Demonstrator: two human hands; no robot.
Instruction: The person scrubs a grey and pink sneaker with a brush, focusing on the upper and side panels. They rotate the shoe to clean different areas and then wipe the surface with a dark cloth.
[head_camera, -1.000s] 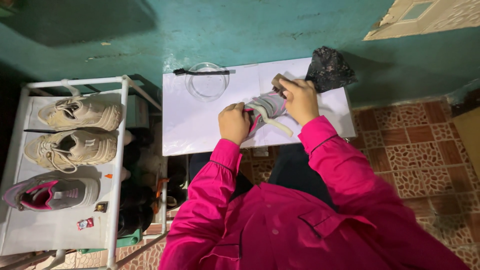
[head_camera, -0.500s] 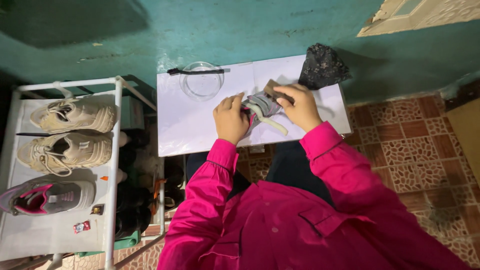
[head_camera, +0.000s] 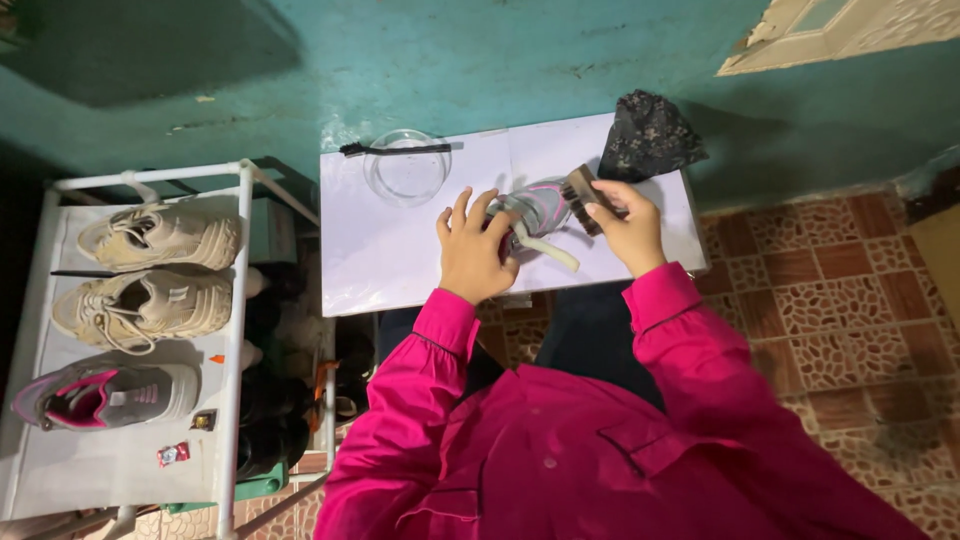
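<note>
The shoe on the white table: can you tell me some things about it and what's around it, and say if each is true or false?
1. The right hand holds a brush against the grey shoe. True.
2. The left hand is resting on the rack. False: it steadies the shoe on the white table.
3. The clear bowl sits on the table. True.
4. The rack holds only one shoe. False: three shoes lie there, two beige shoes and a grey and pink shoe.

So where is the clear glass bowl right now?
In the head view, the clear glass bowl sits at the far left part of the white table, under a thin black brush, left of the grey shoe.
</note>
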